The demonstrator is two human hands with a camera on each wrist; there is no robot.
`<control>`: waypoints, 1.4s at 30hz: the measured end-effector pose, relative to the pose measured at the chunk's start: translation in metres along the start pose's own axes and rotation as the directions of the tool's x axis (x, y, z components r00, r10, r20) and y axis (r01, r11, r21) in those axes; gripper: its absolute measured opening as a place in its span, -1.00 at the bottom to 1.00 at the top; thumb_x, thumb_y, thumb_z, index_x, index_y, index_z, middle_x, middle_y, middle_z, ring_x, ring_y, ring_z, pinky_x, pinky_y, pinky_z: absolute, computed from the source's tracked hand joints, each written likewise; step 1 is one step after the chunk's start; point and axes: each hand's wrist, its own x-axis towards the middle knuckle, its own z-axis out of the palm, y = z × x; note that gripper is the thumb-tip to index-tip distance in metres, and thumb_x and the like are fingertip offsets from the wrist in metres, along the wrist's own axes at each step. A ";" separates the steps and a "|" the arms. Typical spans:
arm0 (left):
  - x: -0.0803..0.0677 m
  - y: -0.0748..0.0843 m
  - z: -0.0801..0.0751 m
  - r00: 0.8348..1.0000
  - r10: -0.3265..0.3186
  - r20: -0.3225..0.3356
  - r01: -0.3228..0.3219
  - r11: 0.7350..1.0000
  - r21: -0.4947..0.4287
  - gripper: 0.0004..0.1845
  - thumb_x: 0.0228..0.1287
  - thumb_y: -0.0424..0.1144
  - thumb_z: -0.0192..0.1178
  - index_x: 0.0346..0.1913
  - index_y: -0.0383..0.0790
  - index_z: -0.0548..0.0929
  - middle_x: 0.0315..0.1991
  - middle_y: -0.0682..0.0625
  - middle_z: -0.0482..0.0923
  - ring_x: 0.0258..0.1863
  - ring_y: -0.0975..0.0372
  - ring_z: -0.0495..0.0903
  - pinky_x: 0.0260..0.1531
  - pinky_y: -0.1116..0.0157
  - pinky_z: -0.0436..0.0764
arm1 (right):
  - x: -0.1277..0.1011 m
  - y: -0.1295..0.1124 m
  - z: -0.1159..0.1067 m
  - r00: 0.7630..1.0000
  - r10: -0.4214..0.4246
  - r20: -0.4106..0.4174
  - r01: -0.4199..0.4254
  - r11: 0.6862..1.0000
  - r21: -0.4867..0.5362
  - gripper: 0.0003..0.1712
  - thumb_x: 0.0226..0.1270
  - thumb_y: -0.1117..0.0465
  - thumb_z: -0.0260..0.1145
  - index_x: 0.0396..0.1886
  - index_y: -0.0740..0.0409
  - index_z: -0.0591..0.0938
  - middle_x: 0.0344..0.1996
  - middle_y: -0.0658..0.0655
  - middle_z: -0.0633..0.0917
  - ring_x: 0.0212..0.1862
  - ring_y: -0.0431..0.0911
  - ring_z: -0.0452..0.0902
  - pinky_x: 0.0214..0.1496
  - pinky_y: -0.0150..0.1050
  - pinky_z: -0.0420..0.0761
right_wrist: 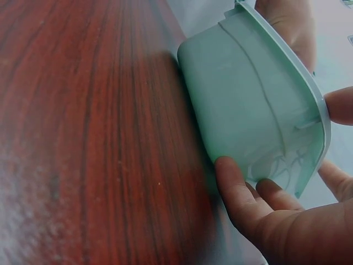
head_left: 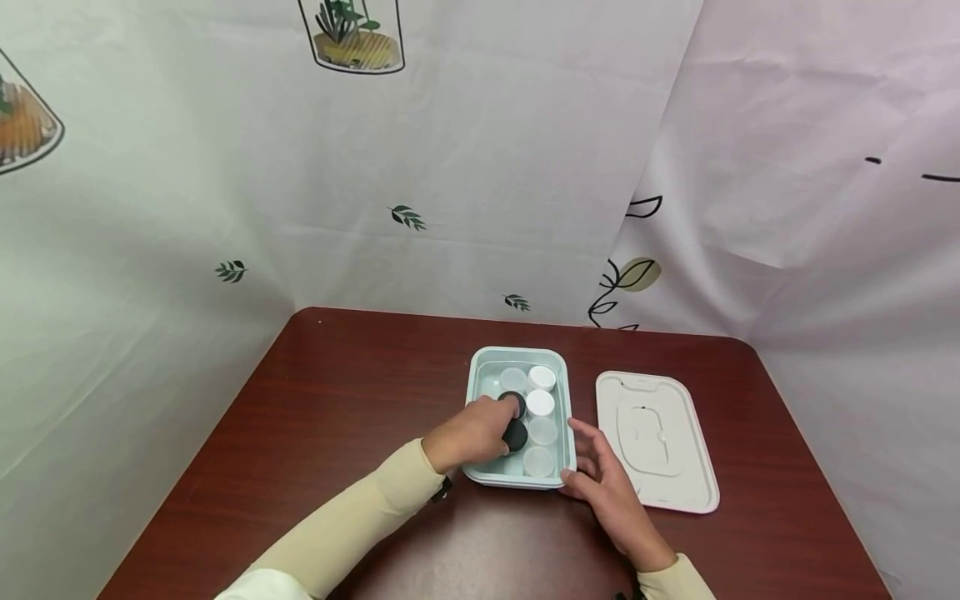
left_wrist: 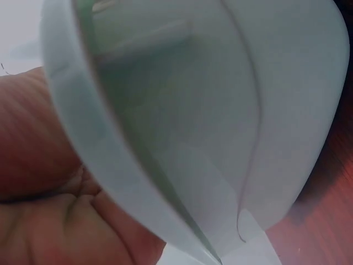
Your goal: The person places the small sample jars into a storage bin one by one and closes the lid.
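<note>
A pale blue-green plastic box [head_left: 475,375] stands uncovered on the table. Inside are round white lids [head_left: 540,403] and clear round lids [head_left: 543,431] in a column, plus a dark round lid [head_left: 515,435] on the left side. My left hand [head_left: 476,429] reaches over the box's left wall, thumb and fingers down around the dark-lidded round container; its fingertips are partly hidden. My right hand [head_left: 607,492] holds the box at its near right corner. In the right wrist view, the right fingers [right_wrist: 234,190] press the outer wall and the thumb [right_wrist: 341,105] lies at the rim.
A white rectangular lid [head_left: 701,454] lies flat to the right of the box. The dark red wooden table [head_left: 360,375] has rounded far corners. White cloth [head_left: 480,167] printed with leaves and plants hangs behind and at both sides.
</note>
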 end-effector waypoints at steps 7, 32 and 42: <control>0.000 0.001 0.003 1.000 0.004 -0.013 -0.003 0.999 0.048 -0.66 0.18 -0.49 0.40 -0.15 -0.16 0.46 -0.33 -0.18 0.68 -0.42 0.13 0.61 -0.43 0.25 0.55 | 0.000 -0.001 -0.001 1.000 0.003 0.001 -0.003 1.000 -0.009 -0.19 0.44 0.43 0.27 0.60 -0.07 0.28 0.37 0.39 0.48 0.16 -0.03 0.66 -0.02 -0.17 0.77; -0.006 0.004 -0.007 0.998 0.023 -0.065 -0.022 1.000 0.015 -0.64 0.20 -0.34 0.53 -0.07 -0.22 0.55 -0.24 -0.18 0.72 -0.27 0.07 0.69 -0.30 0.22 0.62 | 0.001 -0.006 -0.001 1.000 0.017 -0.008 -0.017 1.000 -0.024 -0.19 0.41 0.43 0.27 0.59 -0.05 0.29 0.37 0.37 0.50 0.22 0.05 0.64 -0.02 -0.17 0.77; -0.009 0.014 -0.021 0.979 0.009 -0.202 -0.088 0.918 -0.388 -0.62 0.46 -0.24 0.37 0.24 -0.27 0.63 0.08 -0.14 0.73 0.07 0.12 0.73 0.15 0.13 0.69 | -0.002 -0.026 -0.019 0.995 -0.077 -0.058 0.064 0.978 -0.200 -0.31 0.51 0.36 0.27 0.58 0.16 0.33 0.38 0.38 0.56 0.37 0.19 0.58 0.08 -0.38 0.70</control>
